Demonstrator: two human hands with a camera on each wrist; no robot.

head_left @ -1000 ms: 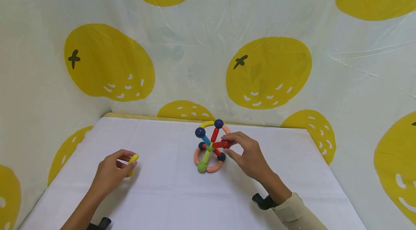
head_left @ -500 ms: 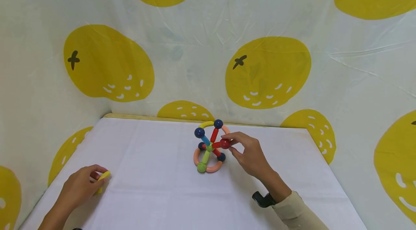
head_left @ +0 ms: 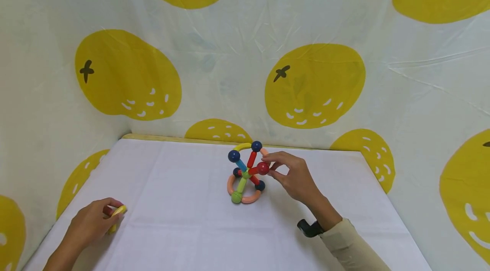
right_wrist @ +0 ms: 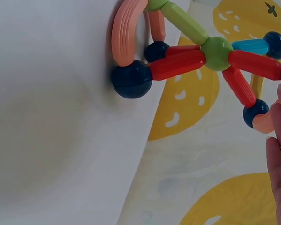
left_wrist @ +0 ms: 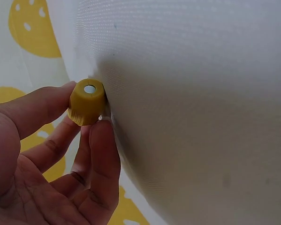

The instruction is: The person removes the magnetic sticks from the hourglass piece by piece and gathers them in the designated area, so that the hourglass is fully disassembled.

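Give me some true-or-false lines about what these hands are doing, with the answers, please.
1. The left hand holds a yellow piece. True.
2. The yellow piece is attached to the model. False: it is held well apart from it.
3. The right hand touches a red ball. True.
4. The model's middle ball is yellow. False: it is green.
5. A blue stick meets the middle ball. True.
6. The tabletop has a fruit pattern. False: it is plain white; the fruit is on the backdrop.

White table (head_left: 191, 241) — pale backdrop (head_left: 223, 71) — printed yellow fruits (head_left: 315, 92)
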